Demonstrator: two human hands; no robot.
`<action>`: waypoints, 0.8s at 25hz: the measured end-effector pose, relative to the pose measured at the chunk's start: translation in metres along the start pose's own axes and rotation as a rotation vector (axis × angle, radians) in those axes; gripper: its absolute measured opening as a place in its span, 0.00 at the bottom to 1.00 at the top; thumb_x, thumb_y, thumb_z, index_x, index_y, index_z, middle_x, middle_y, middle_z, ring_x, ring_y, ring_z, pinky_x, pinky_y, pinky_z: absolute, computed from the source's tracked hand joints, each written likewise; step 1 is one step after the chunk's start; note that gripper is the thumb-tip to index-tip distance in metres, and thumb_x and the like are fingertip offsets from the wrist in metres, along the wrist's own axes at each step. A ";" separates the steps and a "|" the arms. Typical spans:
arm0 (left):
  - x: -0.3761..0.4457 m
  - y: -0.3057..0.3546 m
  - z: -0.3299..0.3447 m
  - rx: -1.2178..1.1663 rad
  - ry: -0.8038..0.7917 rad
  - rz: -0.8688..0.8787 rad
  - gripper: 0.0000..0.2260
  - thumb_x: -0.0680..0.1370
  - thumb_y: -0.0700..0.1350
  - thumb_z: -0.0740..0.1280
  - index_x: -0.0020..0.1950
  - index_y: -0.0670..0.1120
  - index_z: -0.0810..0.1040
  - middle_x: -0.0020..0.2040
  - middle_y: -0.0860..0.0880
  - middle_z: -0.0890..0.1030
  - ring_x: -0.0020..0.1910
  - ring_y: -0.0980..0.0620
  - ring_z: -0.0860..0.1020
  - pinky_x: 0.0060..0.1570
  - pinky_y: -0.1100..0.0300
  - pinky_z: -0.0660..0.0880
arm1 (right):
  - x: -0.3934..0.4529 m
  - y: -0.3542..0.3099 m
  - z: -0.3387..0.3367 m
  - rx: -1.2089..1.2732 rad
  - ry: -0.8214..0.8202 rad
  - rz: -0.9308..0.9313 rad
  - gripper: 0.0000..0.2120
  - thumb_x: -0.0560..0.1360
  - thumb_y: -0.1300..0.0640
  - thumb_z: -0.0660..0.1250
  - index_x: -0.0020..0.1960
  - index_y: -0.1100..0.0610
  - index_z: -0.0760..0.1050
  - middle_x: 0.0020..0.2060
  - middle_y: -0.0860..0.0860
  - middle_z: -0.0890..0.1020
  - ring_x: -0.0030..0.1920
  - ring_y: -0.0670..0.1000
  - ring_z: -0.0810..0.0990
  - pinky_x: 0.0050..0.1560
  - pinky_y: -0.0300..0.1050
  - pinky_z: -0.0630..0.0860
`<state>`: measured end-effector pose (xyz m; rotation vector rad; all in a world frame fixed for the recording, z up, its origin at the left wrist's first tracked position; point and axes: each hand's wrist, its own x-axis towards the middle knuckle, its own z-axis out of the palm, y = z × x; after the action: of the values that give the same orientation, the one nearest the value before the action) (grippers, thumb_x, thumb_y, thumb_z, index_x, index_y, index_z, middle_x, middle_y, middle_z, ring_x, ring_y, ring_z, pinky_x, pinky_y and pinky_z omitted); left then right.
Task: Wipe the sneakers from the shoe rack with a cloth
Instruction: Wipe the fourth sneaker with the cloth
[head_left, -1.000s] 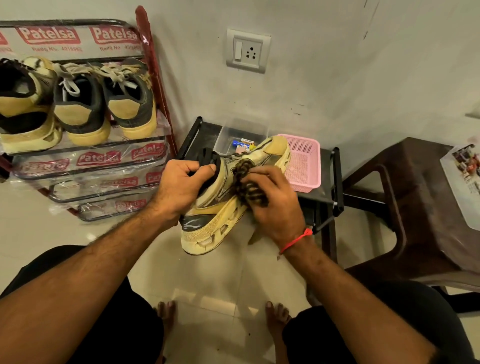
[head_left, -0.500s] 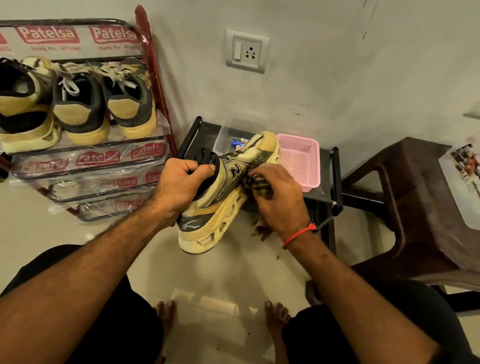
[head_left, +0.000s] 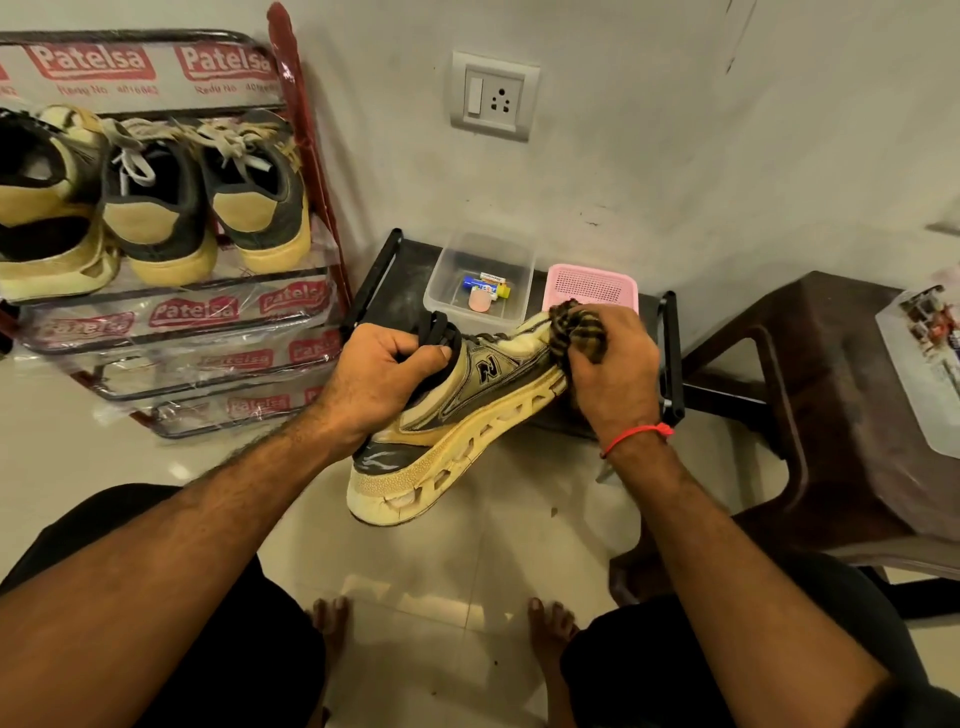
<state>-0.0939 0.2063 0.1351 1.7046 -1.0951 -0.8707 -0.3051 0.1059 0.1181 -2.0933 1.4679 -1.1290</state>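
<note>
The left hand (head_left: 382, 382) grips the collar of a yellow-and-grey sneaker (head_left: 457, 421) held in mid-air above the floor, its toe pointing to 2 o'clock, while the right hand (head_left: 615, 376) clenches a bunched striped cloth (head_left: 576, 325) against the toe. Just beyond, at 12 o'clock, a low black table (head_left: 395, 280) carries a clear box (head_left: 480, 275) and a pink basket (head_left: 592, 283). At 10 o'clock the shoe rack (head_left: 171, 317) holds 3 more sneakers (head_left: 156, 202), heels outward.

Plain whitish wall (head_left: 675, 130) w/ switch-socket plate (head_left: 493, 96) above grip; glossy tiled floor (head_left: 441, 597) below; brown plastic chair (head_left: 841, 395) right; low black stand (head_left: 395, 275) just behind.
</note>
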 end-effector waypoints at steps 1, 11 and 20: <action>0.000 0.000 0.000 -0.007 0.003 -0.005 0.12 0.78 0.45 0.71 0.35 0.45 0.84 0.31 0.45 0.84 0.29 0.51 0.79 0.30 0.58 0.75 | -0.007 -0.004 0.003 -0.004 -0.044 -0.010 0.13 0.72 0.68 0.72 0.56 0.61 0.80 0.53 0.56 0.79 0.54 0.50 0.76 0.61 0.50 0.77; 0.012 -0.010 -0.006 -0.207 0.039 -0.091 0.16 0.80 0.48 0.70 0.40 0.35 0.82 0.34 0.41 0.79 0.32 0.47 0.75 0.36 0.54 0.72 | -0.043 -0.038 0.022 0.104 -0.284 -0.209 0.19 0.71 0.63 0.71 0.62 0.57 0.77 0.59 0.54 0.75 0.58 0.48 0.74 0.63 0.40 0.74; 0.007 0.002 -0.003 -0.103 -0.009 -0.103 0.21 0.81 0.50 0.69 0.45 0.30 0.79 0.35 0.40 0.75 0.33 0.47 0.71 0.34 0.55 0.68 | -0.052 -0.043 0.032 0.183 -0.289 -0.096 0.17 0.71 0.59 0.71 0.59 0.60 0.79 0.55 0.55 0.78 0.54 0.46 0.75 0.60 0.31 0.71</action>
<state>-0.0895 0.2007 0.1370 1.6846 -0.9590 -0.9831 -0.2619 0.1653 0.1056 -2.1113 1.1006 -0.9084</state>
